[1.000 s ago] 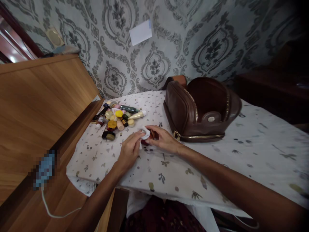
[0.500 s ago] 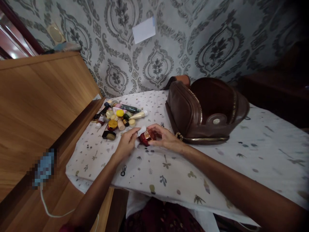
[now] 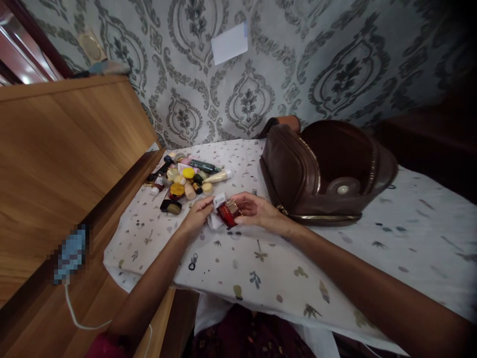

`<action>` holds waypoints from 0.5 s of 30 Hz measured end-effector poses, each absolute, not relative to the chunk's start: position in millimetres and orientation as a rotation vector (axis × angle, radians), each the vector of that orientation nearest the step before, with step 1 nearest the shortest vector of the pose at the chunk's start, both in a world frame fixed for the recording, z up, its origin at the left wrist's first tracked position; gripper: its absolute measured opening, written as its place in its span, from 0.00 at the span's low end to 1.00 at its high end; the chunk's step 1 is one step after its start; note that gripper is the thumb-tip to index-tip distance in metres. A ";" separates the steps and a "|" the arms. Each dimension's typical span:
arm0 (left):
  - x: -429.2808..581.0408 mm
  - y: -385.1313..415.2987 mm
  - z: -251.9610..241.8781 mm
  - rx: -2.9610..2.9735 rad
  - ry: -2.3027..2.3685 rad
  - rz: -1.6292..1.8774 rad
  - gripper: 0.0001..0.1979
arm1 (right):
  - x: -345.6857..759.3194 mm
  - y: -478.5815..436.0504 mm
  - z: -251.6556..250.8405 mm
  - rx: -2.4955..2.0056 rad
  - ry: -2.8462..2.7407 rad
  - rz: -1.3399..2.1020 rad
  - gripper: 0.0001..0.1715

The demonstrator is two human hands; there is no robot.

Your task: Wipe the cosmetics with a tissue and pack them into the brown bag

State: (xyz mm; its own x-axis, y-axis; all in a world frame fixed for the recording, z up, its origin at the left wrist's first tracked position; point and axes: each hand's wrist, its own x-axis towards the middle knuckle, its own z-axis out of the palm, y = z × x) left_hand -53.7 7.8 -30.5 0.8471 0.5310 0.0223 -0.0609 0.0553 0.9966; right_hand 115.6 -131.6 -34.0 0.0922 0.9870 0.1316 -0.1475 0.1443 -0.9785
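Observation:
My right hand [image 3: 256, 212] grips a small red cosmetic jar [image 3: 228, 214] just above the patterned white cloth [image 3: 268, 258]. My left hand [image 3: 197, 215] pinches a white wipe [image 3: 216, 209] and presses it against the left side of the jar. Both hands meet in the middle of the surface, close to a heap of small cosmetics [image 3: 186, 181] at the back left. An open brown leather bag [image 3: 324, 171] stands right of my hands.
A wooden headboard or cabinet side [image 3: 67, 164] runs along the left, with a white cable [image 3: 80, 318] hanging by it. Patterned wallpaper with a white card [image 3: 229, 43] fills the back. An orange-brown object [image 3: 286, 122] lies behind the bag.
The wipe has slid from the top of the jar to its left side, so more of the red jar shows. Both hands stayed in roughly the same spot.

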 end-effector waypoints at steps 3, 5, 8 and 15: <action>-53.6 6.3 -31.9 1.307 0.411 0.475 0.18 | 112.6 -133.2 -31.5 -1.020 -1.022 1.110 0.31; -53.6 5.1 -31.7 1.244 0.423 0.470 0.20 | 111.6 -133.2 -30.7 -1.019 -0.960 1.095 0.31; -53.4 2.2 -30.3 1.196 0.426 0.474 0.23 | 111.8 -132.0 -31.0 -1.051 -0.903 1.087 0.30; -54.0 1.0 -34.8 1.397 0.462 0.719 0.18 | 108.9 -130.9 -29.6 -1.128 -0.986 1.057 0.29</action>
State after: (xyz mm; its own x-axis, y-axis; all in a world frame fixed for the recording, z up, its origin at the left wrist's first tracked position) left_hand -54.0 1.0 -34.8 0.7092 0.6950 0.1183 -0.1813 0.0177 0.9833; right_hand 108.9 -130.9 -29.6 0.2167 0.9735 0.0726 -0.1397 0.1045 -0.9847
